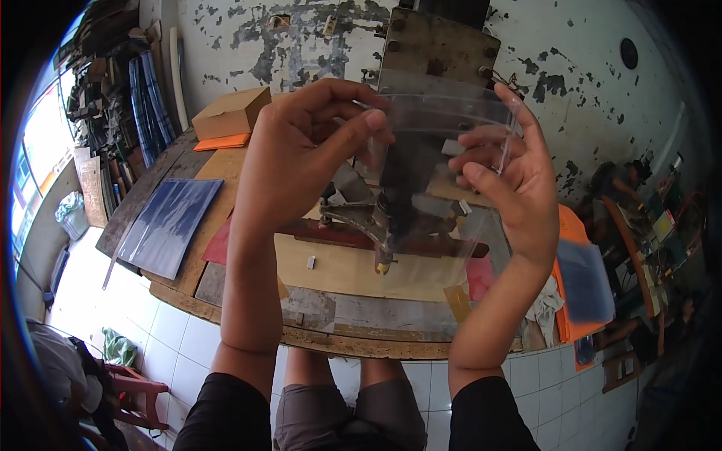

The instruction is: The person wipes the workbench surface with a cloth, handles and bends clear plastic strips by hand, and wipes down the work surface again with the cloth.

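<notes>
I hold a clear plastic sheet upright in front of me, with a folded or doubled band along its top. My left hand pinches its upper left edge between thumb and fingers. At the opposite edge, my right hand has its thumb and curled fingers on the plastic, the index finger raised along the corner. Through the sheet show the dark column of a machine and its metal bracket. Below lies a pale yellow board with a small light-coloured piece on it.
Dark blue clear-covered sheets lie on the wooden table's left side. A cardboard box sits on orange sheets behind them. At right are more orange sheets and a blue plastic stack. Other people work at far right.
</notes>
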{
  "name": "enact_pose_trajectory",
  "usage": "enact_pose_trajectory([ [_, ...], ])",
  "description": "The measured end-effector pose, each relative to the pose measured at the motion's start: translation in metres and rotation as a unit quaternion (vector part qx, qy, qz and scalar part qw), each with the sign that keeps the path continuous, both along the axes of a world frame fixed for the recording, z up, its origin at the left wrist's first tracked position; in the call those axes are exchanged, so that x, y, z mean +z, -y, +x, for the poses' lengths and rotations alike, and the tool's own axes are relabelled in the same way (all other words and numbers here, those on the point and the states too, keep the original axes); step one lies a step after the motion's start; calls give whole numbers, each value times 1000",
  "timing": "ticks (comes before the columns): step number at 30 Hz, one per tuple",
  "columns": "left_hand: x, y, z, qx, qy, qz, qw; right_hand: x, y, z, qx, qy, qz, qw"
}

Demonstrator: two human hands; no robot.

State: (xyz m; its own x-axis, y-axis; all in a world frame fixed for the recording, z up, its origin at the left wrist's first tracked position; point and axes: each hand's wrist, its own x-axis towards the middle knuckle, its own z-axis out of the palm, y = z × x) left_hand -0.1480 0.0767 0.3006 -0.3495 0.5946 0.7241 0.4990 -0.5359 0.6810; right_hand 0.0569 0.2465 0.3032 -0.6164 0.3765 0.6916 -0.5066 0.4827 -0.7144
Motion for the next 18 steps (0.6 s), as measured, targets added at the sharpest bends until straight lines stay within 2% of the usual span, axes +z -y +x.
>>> enact_pose_trajectory([
  [3, -2, -2, 8, 16, -8, -14, 1000, -3, -3, -7, -101, -103, 142, 979],
  [5, -1, -1, 12, 13, -22, -35, 999, 3, 0, -3, -222, -119, 300, 920],
  [7, -4, -2, 19, 38, -82, -24, 996, 5, 4, 1, -263, -98, 369, 886],
  [9, -5, -4, 22, 60, -128, -22, 990, 1, 12, 6, -229, -48, 357, 904],
  [12, -7, -7, 25, 81, -165, -32, 982, -1, 30, 5, -219, -8, 236, 947],
  [15, -6, -7, 27, 84, -166, -41, 982, 0, 27, 5, -197, -4, 244, 950],
  [18, -4, -5, 28, 67, -161, -59, 983, 0, 27, 6, -197, 4, 198, 960],
])
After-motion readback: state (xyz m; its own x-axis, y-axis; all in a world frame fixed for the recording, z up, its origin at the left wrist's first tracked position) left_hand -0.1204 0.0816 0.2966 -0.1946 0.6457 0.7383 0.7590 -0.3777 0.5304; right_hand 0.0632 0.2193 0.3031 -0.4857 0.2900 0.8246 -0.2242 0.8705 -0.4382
